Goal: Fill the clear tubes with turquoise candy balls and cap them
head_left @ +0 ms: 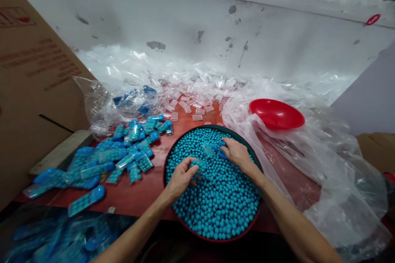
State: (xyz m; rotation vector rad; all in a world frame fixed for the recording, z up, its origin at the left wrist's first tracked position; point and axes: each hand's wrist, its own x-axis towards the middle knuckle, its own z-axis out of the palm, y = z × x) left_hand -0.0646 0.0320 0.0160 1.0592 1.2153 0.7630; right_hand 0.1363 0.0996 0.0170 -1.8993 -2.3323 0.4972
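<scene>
- The right hand [237,152] is pinching a small case [208,150] by its blue end, fingers nearly closed, above the beads [216,189]; a loosening pinch could be dropping it among them.
- The left hand [182,176] is hovering at the beads' left side, fingers curled and partly open; whether they are gripping beads, I cannot tell. Beads could be spilling between loose fingers.
- The beads are filling much of the round basin [236,132], which is sitting at the near edge of the counter [157,172]; a forearm pressing its rim could be tipping it or scattering beads.
- Filled cases [109,155] are lying in a loose heap to the left; a nudge could be sending the nearest one [86,200] over the edge.
- Plastic film [308,144] is lying against the basin's right side; a snagging arm could be dragging it, shifting the red bowl [277,114] resting tilted on it.
- Fingers are hiding part of the small case, so its contents are staying unclear.
- The blue-capped things at the near left [61,234] are blurring and running out of view.
- Glare is obscuring the clear pieces [197,104] at the far side.
</scene>
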